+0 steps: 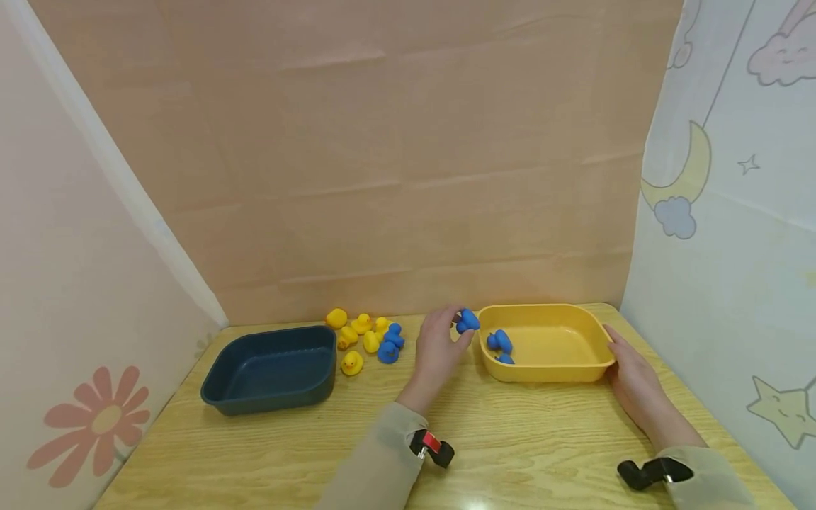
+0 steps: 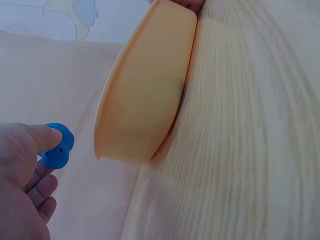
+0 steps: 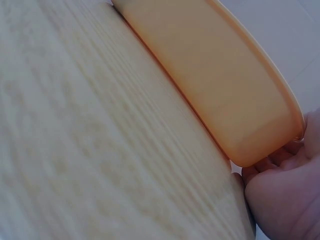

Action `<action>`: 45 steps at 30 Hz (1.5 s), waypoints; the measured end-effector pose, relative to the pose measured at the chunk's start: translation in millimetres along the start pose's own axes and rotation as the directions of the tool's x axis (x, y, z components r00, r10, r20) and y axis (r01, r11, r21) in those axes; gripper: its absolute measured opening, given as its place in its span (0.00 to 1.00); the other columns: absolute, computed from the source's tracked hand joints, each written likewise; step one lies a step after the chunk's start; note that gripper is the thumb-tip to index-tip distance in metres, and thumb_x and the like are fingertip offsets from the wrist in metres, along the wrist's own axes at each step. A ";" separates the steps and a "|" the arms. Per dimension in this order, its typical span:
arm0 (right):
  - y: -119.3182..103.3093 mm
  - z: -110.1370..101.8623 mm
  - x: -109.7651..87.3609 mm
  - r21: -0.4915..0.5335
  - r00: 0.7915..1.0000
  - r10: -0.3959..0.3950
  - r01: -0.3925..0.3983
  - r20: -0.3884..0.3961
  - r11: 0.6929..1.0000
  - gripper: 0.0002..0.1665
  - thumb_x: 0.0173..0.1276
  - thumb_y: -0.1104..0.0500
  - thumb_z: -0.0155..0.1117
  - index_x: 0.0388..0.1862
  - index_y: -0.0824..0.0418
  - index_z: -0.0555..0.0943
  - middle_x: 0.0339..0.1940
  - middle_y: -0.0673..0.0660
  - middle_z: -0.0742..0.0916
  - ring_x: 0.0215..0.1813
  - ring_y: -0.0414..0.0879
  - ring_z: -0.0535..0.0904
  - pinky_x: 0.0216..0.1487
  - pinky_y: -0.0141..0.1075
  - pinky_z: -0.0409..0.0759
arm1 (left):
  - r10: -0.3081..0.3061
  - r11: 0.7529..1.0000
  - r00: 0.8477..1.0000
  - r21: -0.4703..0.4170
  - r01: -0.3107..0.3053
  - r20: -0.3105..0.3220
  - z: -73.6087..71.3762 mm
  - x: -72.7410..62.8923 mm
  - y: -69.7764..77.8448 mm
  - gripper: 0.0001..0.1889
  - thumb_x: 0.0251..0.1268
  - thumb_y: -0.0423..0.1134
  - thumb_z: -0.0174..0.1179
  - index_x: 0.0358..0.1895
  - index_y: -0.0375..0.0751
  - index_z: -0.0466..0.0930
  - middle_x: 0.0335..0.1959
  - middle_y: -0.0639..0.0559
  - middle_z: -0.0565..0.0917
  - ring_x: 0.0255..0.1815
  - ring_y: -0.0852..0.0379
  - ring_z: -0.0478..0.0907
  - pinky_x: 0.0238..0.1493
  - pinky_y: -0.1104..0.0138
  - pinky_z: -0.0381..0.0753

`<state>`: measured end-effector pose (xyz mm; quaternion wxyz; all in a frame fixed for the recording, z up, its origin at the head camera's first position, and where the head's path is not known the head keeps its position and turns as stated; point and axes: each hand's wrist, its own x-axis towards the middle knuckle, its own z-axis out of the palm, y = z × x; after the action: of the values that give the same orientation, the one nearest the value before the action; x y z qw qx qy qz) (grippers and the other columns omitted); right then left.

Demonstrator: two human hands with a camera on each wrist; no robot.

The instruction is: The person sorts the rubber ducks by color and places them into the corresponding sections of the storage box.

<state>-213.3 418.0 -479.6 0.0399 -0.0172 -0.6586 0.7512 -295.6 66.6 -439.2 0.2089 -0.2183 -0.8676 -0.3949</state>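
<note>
In the head view, my left hand pinches a blue rubber duck just outside the left rim of a yellow plastic bin. The left wrist view shows the thumb across the blue duck, its dark eyes visible. At the bin's right end, my right hand holds the rim and end wall; the right wrist view has its fingers bent against that wall. Inside the bin, near its left side, lie a blue duck and another blue toy, partly hidden by the front wall.
Several yellow ducks and blue ducks cluster on the wooden table, left of my left hand. A dark blue bin stands beside them at the left. A brown backdrop rises behind the table, with patterned panels on both sides.
</note>
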 end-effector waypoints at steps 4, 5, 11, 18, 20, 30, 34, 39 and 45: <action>-0.4 0.6 -0.2 -0.001 1.000 0.005 -0.005 0.001 1.000 0.44 0.95 0.42 0.34 0.92 0.59 0.30 0.92 0.55 0.32 0.91 0.51 0.27 0.87 0.38 0.38 | -0.020 1.000 0.999 -0.009 0.020 0.030 5.9 -3.8 13.3 0.21 0.74 0.41 0.76 0.66 0.47 0.86 0.51 0.55 0.88 0.56 0.51 0.82 0.58 0.57 0.84; -0.5 0.9 -0.2 0.000 1.000 0.005 -0.005 0.001 1.000 0.44 0.95 0.42 0.34 0.92 0.59 0.29 0.92 0.55 0.32 0.91 0.51 0.27 0.87 0.38 0.37 | -0.020 1.000 0.999 -0.008 0.021 0.040 7.5 -4.9 16.5 0.22 0.74 0.41 0.76 0.67 0.47 0.85 0.52 0.55 0.88 0.56 0.52 0.81 0.58 0.58 0.84; -1.7 2.3 0.4 0.006 1.000 0.009 -0.009 -0.007 1.000 0.42 0.96 0.44 0.32 0.92 0.58 0.29 0.92 0.55 0.32 0.91 0.51 0.27 0.87 0.39 0.36 | 0.016 1.000 0.994 0.025 -0.019 0.106 18.1 -11.0 29.5 0.24 0.74 0.44 0.76 0.70 0.48 0.84 0.53 0.56 0.89 0.54 0.55 0.80 0.58 0.63 0.82; -4.1 2.8 4.4 0.024 0.999 0.027 -0.026 -0.019 0.999 0.41 0.96 0.44 0.32 0.92 0.55 0.30 0.92 0.51 0.32 0.91 0.48 0.27 0.87 0.38 0.37 | 0.025 0.998 0.992 0.052 -0.032 0.127 26.1 -15.5 31.4 0.23 0.73 0.46 0.77 0.68 0.51 0.85 0.51 0.59 0.88 0.53 0.58 0.79 0.60 0.64 0.80; -4.4 2.7 5.0 0.029 0.999 0.028 -0.028 -0.024 0.999 0.41 0.96 0.44 0.32 0.92 0.55 0.30 0.92 0.51 0.32 0.91 0.47 0.27 0.87 0.38 0.36 | 0.022 0.998 0.991 0.055 -0.029 0.134 27.8 -16.1 31.4 0.23 0.73 0.46 0.77 0.67 0.51 0.86 0.51 0.59 0.88 0.53 0.57 0.78 0.58 0.65 0.80; -2.6 1.2 3.0 0.023 1.000 0.018 -0.018 -0.017 1.000 0.41 0.95 0.44 0.33 0.93 0.55 0.30 0.93 0.51 0.33 0.91 0.47 0.29 0.87 0.37 0.38 | 0.037 0.997 0.989 0.061 -0.046 0.146 32.4 -17.3 29.6 0.24 0.73 0.49 0.77 0.69 0.51 0.86 0.51 0.61 0.89 0.54 0.57 0.78 0.61 0.64 0.79; -1.2 0.9 1.6 0.015 1.000 0.007 -0.007 -0.016 1.000 0.42 0.96 0.44 0.33 0.92 0.56 0.30 0.93 0.53 0.34 0.91 0.48 0.29 0.87 0.37 0.39 | 0.072 0.994 0.987 0.072 -0.083 0.143 31.7 -18.1 28.4 0.26 0.73 0.49 0.77 0.70 0.49 0.85 0.55 0.57 0.89 0.56 0.55 0.80 0.64 0.62 0.79; -1.3 1.1 0.4 0.020 1.000 0.011 -0.011 -0.012 1.000 0.42 0.96 0.44 0.33 0.92 0.56 0.30 0.93 0.52 0.33 0.91 0.47 0.29 0.87 0.36 0.38 | 0.062 0.994 0.987 0.082 -0.075 0.147 29.8 -18.7 29.2 0.26 0.74 0.49 0.76 0.71 0.50 0.84 0.63 0.53 0.85 0.63 0.52 0.80 0.68 0.60 0.79; -2.9 0.4 0.3 -0.014 1.000 -0.001 0.001 0.017 1.000 0.41 0.96 0.44 0.31 0.92 0.57 0.28 0.92 0.55 0.31 0.91 0.49 0.27 0.87 0.37 0.37 | 0.036 0.994 0.988 0.093 -0.051 0.151 27.7 -16.5 28.5 0.26 0.75 0.48 0.75 0.73 0.50 0.83 0.66 0.53 0.84 0.67 0.52 0.80 0.69 0.58 0.79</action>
<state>-213.6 418.0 -476.7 0.0347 -0.0110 -0.6642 0.7467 -271.9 101.5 -447.7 0.1622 -0.2559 -0.8939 -0.3303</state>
